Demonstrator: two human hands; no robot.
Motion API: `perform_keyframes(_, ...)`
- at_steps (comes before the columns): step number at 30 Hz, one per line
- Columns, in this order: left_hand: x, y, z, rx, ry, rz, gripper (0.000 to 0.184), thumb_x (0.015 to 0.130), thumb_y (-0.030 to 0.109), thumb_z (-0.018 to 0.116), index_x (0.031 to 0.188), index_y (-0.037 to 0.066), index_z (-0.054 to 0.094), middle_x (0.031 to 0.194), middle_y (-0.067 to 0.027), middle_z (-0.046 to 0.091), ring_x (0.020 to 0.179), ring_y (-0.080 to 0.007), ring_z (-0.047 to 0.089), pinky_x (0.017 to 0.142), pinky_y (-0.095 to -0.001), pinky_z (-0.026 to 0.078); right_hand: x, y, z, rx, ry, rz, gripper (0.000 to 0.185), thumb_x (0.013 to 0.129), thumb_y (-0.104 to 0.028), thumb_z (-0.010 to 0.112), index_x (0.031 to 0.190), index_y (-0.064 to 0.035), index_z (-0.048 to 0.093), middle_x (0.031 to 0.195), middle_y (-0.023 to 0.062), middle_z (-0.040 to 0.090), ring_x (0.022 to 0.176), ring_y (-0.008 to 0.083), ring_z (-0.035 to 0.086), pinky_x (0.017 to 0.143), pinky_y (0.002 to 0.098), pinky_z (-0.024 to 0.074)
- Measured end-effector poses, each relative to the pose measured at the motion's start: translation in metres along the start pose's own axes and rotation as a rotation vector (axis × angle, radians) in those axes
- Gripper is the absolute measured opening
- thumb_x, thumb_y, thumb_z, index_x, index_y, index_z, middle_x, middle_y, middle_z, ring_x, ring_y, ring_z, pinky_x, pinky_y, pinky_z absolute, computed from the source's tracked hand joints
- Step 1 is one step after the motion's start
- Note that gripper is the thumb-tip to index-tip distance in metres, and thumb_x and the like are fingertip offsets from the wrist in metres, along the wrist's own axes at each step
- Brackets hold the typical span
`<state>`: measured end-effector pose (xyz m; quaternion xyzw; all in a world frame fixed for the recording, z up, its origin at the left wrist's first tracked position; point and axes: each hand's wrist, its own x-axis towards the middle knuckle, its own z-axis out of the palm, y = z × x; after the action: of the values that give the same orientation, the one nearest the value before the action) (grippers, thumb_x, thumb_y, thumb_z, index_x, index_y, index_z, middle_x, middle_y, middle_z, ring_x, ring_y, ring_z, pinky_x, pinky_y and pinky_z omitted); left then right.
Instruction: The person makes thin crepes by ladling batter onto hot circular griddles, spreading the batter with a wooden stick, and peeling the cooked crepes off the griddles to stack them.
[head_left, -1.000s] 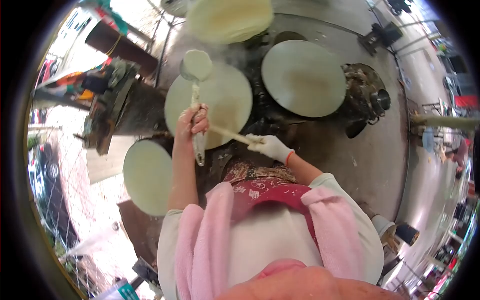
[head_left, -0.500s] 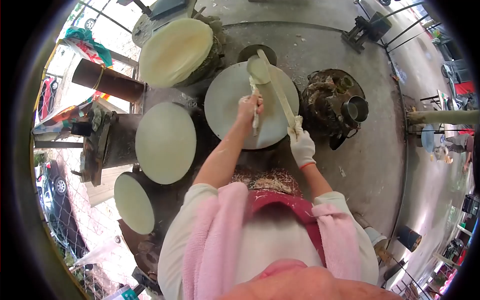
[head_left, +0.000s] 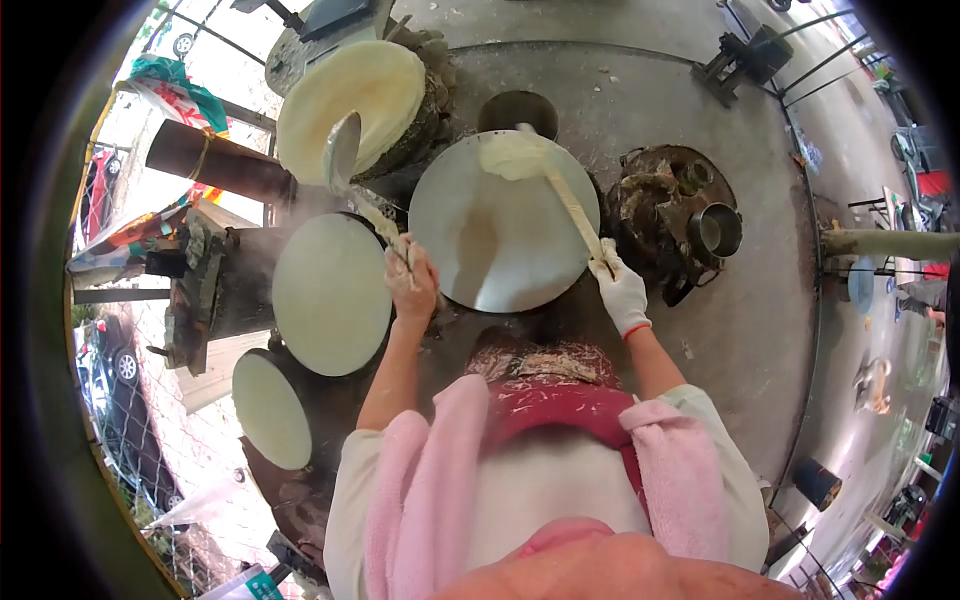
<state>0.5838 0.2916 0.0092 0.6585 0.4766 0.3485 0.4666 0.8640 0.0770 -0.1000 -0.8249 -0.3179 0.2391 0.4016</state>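
Observation:
My bare left hand [head_left: 412, 280] is closed round the handle of a metal ladle [head_left: 343, 150], whose bowl is raised over the edge of the upper left round [head_left: 350, 100]. In a white glove, my right hand [head_left: 620, 290] grips a long batter-coated wooden spreader [head_left: 573, 212]. The spreader's far end touches a patch of pale batter [head_left: 512, 157] near the back of the middle round griddle [head_left: 490, 240]. Two more pale rounds lie at the left, the larger [head_left: 332, 293] beside my left hand and the smaller [head_left: 271, 410] nearer my body.
A crusted drum-like stand [head_left: 650, 205] with a metal cup [head_left: 716, 231] stands right of the middle griddle. Behind that griddle is a dark round pan [head_left: 518, 112]. A dark cylinder [head_left: 220, 162] and a wire fence [head_left: 130, 400] are on the left.
My left hand has swung left from the middle griddle with the ladle, whose batter now lies on that griddle. My right hand has moved slightly right, and the spreader's end is at the batter.

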Motion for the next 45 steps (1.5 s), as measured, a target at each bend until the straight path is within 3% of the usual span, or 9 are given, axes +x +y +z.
perform_keyframes(3,-0.031,-0.054,-0.023,0.206,-0.023,0.089,0.03,0.083,0.002,0.06,0.113,-0.003,0.054,0.099,-0.0208,0.057,0.085,-0.0381,0.057,0.06,-0.0462,0.047,-0.005,-0.033,0.009,0.342,-0.299,0.416,0.049,0.09,-0.029,0.066,0.133,-0.0083,0.055,0.095,0.0124,0.073,0.074,0.016,0.068,0.067,0.032,0.0517)
perform_keyframes(7,-0.061,-0.046,-0.054,0.88,0.032,0.764,0.024,0.086,0.001,0.054,0.109,-0.001,0.057,0.084,-0.0158,0.055,0.078,-0.0274,0.057,0.062,-0.0424,0.047,0.001,-0.048,0.028,0.16,-0.251,0.05,0.051,0.089,-0.028,0.067,0.135,-0.0108,0.054,0.103,0.0114,0.072,0.089,0.0105,0.065,0.083,0.0248,0.0495)
perform_keyframes(9,-0.082,-0.07,-0.076,0.793,-0.017,0.587,0.026,0.083,0.002,0.059,0.109,0.0,0.059,0.098,-0.0193,0.056,0.079,-0.0346,0.058,0.064,-0.0452,0.047,0.01,-0.052,-0.005,0.105,-0.188,0.037,0.052,0.089,-0.027,0.069,0.136,-0.0112,0.054,0.112,0.0134,0.071,0.098,0.0127,0.064,0.089,0.0273,0.0486)
perform_keyframes(15,-0.122,-0.072,-0.084,0.488,0.092,0.097,0.017,0.09,0.009,0.054,0.101,-0.004,0.059,0.083,-0.0197,0.059,0.071,-0.0341,0.058,0.061,-0.0416,0.047,0.014,-0.096,0.007,0.432,-0.492,0.5,0.049,0.092,-0.028,0.064,0.138,-0.0164,0.054,0.058,-0.007,0.037,0.037,0.0054,0.028,0.035,0.0251,0.0267)
perform_keyframes(16,-0.126,-0.07,-0.083,0.415,0.105,0.02,0.017,0.09,0.009,0.053,0.1,-0.004,0.059,0.08,-0.0181,0.059,0.066,-0.0305,0.057,0.057,-0.0391,0.045,0.02,-0.091,0.009,0.387,-0.617,0.446,0.049,0.09,-0.026,0.067,0.136,-0.0124,0.056,0.071,-0.0023,0.058,0.051,0.0063,0.052,0.048,0.0228,0.0442)
perform_keyframes(20,-0.141,-0.084,-0.081,0.32,0.13,-0.088,0.01,0.094,0.009,0.052,0.098,0.0,0.055,0.067,-0.0074,0.055,0.041,-0.0127,0.047,0.035,-0.0277,0.035,0.056,-0.035,-0.009,0.254,-0.476,0.019,0.048,0.087,-0.019,0.072,0.131,-0.004,0.058,0.129,0.0091,0.061,0.116,0.0112,0.056,0.101,0.0256,0.0414)
perform_keyframes(24,-0.152,-0.063,-0.061,0.264,0.239,-0.32,0.016,0.086,0.008,0.054,0.093,-0.005,0.059,0.082,-0.0221,0.057,0.074,-0.0402,0.056,0.066,-0.0448,0.046,0.104,-0.024,-0.025,0.268,-0.463,0.086,0.051,0.089,-0.024,0.069,0.134,-0.0039,0.056,0.118,0.0071,0.066,0.104,0.0104,0.059,0.092,0.0243,0.0459)
perform_keyframes(30,-0.166,0.002,-0.006,-0.12,0.402,-0.557,0.006,0.096,0.011,0.051,0.096,0.004,0.052,0.066,-0.0016,0.049,0.038,-0.0072,0.042,0.033,-0.0238,0.031,0.135,-0.034,-0.034,0.242,-0.784,-0.038,0.051,0.09,-0.023,0.068,0.133,0.0021,0.055,0.129,0.0068,0.061,0.114,0.0109,0.054,0.101,0.0278,0.041)
perform_keyframes(45,-0.191,0.025,0.038,-0.068,0.556,-0.65,0.004,0.094,0.009,0.052,0.095,0.005,0.053,0.063,-0.0017,0.05,0.039,-0.0086,0.043,0.035,-0.0249,0.032,0.244,-0.028,-0.017,0.272,-0.916,-0.106,0.054,0.088,-0.023,0.071,0.136,-0.0034,0.054,0.093,-0.0056,0.06,0.078,0.0053,0.051,0.072,0.022,0.0448)
